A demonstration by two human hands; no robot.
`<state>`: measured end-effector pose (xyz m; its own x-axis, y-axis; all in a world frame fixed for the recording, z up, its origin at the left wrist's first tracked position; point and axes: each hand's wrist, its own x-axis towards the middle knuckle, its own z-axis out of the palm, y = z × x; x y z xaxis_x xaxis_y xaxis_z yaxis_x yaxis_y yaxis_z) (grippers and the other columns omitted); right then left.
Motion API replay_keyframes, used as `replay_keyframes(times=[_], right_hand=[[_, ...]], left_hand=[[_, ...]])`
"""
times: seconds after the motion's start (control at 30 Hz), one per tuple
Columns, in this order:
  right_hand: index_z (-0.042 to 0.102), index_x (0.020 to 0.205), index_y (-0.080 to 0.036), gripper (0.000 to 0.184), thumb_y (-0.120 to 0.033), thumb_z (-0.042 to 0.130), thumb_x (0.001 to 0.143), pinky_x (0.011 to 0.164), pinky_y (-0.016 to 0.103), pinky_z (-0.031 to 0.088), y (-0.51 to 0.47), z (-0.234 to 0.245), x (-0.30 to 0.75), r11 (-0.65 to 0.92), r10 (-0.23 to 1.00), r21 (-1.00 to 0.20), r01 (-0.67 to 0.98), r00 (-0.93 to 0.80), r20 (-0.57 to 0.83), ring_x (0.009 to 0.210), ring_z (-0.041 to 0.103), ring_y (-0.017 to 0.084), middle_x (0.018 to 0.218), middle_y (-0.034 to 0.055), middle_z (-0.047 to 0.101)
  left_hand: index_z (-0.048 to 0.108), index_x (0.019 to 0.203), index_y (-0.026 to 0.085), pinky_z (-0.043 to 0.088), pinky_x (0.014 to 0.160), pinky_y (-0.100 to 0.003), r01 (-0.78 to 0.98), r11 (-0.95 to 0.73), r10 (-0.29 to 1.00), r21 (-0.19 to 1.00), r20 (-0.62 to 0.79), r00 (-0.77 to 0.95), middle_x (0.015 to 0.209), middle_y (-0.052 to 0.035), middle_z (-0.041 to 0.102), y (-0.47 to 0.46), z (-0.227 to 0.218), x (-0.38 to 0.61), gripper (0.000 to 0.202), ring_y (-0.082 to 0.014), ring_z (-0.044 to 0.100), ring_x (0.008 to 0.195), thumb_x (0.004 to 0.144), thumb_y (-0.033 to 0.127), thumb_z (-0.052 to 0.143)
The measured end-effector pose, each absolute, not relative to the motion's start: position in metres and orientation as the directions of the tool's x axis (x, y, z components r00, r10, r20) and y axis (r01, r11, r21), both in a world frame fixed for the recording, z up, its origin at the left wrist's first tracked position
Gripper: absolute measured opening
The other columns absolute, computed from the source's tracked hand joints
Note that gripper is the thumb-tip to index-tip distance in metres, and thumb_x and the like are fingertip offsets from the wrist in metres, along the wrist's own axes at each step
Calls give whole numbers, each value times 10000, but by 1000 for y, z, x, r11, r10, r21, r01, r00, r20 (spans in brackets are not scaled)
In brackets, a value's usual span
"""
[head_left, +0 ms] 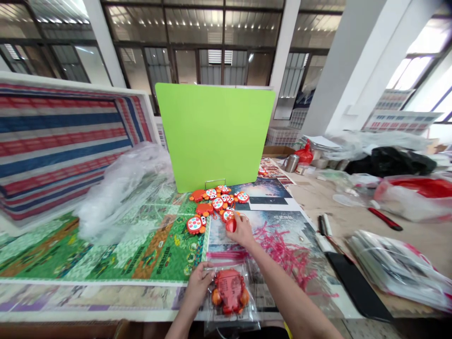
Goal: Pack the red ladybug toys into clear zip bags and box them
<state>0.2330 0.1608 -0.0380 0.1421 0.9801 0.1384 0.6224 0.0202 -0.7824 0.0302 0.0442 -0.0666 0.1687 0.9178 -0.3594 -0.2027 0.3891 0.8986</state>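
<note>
Plastic sheeting (120, 193) bunches at far left. Nearer, the left hand (199, 285) grips a clear bag (229, 322) around an orange crab toy (229, 291). Beyond lie heaped crab toys (215, 202); the right hand (242, 230), half closed, holds a red ball (230, 225) above printed posters (282, 249) on the desk (339, 221).

- Left hand (199, 285) low in view, farther from the green board (214, 136), fingers spread and angled downward.
- Right hand (240, 230) nearer the board, fingers curled down, forearm (293, 292) reaching in from lower right.

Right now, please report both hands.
Left hand on clear plastic bag with orange toy crab. Right hand on red round piece. Loose toy crabs beside it.
</note>
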Motion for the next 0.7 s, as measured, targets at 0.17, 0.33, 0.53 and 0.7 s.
replay_keyframes(times=[0.17,0.33,0.53,0.7], right_hand=[[477,1329,-261,665,-638,579,791,828,446,521,125,-17,247,-84,987,-761,-644,50,-151,958,648,263,1110,72,655],[588,1199,-261,533,-631,572,816,883,518,511,66,-23,241,-170,978,-379,-910,-110,-175,1140,606,301,1215,80,654],[609,1200,-216,470,-475,628,809,894,580,500,52,-56,225,-223,964,-282,-933,-169,-204,1127,614,314,1134,100,686],[604,1194,-159,404,-236,675,803,810,377,569,62,-73,217,-237,920,-245,-940,-137,-366,867,699,209,943,65,733]], left_hand=[[538,869,184,435,536,-214,-199,392,918,898,-365,157,624,31,623,45,-65,30,625,-122,578,552,497,582,846],[563,858,178,455,551,-222,-269,367,930,891,-342,137,662,16,653,45,-58,34,584,-138,609,588,516,558,847],[561,934,189,530,649,-292,-254,289,956,923,-294,19,686,-23,704,43,-31,23,618,-201,676,645,528,564,837],[563,1160,185,573,726,-356,67,77,964,995,-57,-260,826,-65,735,22,0,-61,682,-258,706,799,689,660,697]])
